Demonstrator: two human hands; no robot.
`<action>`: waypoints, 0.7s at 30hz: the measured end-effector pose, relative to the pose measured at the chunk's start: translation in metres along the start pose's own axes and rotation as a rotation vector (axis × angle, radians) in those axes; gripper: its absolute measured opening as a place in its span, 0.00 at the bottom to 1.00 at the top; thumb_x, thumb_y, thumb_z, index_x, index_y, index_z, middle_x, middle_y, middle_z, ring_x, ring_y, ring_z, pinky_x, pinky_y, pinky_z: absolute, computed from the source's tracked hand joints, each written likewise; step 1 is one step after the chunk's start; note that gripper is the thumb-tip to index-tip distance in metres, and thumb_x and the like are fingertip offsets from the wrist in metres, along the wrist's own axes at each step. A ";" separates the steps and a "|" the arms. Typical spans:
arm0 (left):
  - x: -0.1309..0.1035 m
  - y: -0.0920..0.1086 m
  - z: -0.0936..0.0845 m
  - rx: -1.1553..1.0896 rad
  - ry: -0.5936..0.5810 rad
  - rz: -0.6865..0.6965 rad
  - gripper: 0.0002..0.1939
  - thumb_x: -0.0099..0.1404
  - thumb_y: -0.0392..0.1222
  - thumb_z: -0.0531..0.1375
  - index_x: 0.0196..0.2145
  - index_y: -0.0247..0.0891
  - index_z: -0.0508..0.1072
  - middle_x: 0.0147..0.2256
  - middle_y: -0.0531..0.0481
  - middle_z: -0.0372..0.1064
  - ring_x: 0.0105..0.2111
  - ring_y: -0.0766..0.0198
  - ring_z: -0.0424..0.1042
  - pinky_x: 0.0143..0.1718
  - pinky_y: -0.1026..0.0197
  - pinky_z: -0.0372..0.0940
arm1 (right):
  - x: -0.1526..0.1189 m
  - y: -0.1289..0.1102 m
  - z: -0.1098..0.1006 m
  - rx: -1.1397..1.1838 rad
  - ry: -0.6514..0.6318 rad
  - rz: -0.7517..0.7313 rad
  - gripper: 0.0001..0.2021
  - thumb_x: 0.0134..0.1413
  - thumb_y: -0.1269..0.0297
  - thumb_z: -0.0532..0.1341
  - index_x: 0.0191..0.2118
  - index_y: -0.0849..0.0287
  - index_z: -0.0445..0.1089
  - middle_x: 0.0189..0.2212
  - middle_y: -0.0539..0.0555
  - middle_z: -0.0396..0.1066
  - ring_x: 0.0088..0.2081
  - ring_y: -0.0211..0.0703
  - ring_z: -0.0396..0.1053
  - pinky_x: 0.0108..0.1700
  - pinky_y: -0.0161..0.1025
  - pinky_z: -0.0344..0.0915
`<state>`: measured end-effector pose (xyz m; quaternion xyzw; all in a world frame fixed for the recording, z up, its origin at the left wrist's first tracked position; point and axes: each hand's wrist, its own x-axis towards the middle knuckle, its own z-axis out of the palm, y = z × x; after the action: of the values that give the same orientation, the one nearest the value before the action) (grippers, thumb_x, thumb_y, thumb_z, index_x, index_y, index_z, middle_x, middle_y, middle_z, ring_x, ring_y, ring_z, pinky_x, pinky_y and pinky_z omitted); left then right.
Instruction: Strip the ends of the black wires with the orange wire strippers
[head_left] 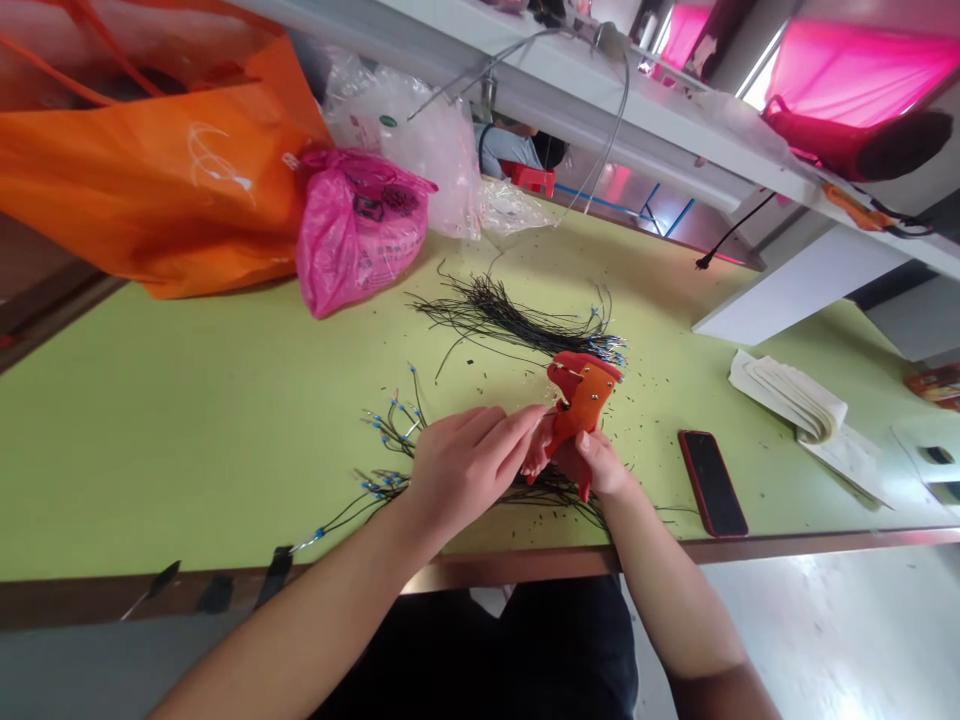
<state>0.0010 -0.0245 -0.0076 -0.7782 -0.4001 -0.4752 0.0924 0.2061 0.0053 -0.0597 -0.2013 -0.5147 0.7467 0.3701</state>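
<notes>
My right hand (596, 465) is wrapped round the handles of a red and orange wire stripper (587, 395), its jaws pointing up and left. Close against the tool's left side, my left hand (476, 450) has its fingers pinched on a thin black wire, mostly hidden by the fingers. Beyond the tool lies a bundle of black wires (517, 318) with blue and bare metal ends at its right. A second bunch of black wires (386, 485) with blue ends spreads out under my left hand and forearm, along the table's front edge.
On the green table (187, 420) sit an orange bag (165, 190), a pink plastic bag (364, 230) and clear bags (420, 130) at the back left. A phone (712, 483) and folded cloth (795, 405) lie right. Behind the shelf (675, 150), a person (510, 148) is partly visible.
</notes>
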 end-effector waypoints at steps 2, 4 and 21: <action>0.000 0.000 0.000 0.019 0.015 0.009 0.10 0.70 0.32 0.60 0.48 0.38 0.75 0.23 0.57 0.69 0.22 0.67 0.68 0.27 0.63 0.62 | 0.000 -0.002 0.001 -0.026 -0.004 0.012 0.26 0.55 0.36 0.63 0.37 0.58 0.67 0.27 0.55 0.71 0.35 0.50 0.75 0.38 0.46 0.74; 0.000 0.000 -0.001 0.040 0.026 0.014 0.10 0.70 0.32 0.60 0.48 0.37 0.75 0.22 0.57 0.67 0.21 0.67 0.67 0.26 0.62 0.61 | 0.000 -0.004 0.002 -0.036 -0.006 0.013 0.27 0.55 0.35 0.63 0.38 0.58 0.67 0.27 0.55 0.71 0.34 0.50 0.75 0.38 0.46 0.74; 0.002 0.002 -0.002 0.097 -0.022 0.019 0.08 0.72 0.34 0.58 0.46 0.38 0.76 0.21 0.57 0.67 0.21 0.68 0.67 0.26 0.62 0.61 | -0.001 -0.004 0.004 -0.066 -0.001 0.001 0.27 0.57 0.36 0.62 0.40 0.59 0.69 0.27 0.55 0.72 0.34 0.49 0.75 0.39 0.46 0.74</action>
<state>0.0020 -0.0261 -0.0046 -0.7817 -0.4165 -0.4457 0.1302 0.2057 0.0033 -0.0544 -0.2130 -0.5392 0.7296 0.3627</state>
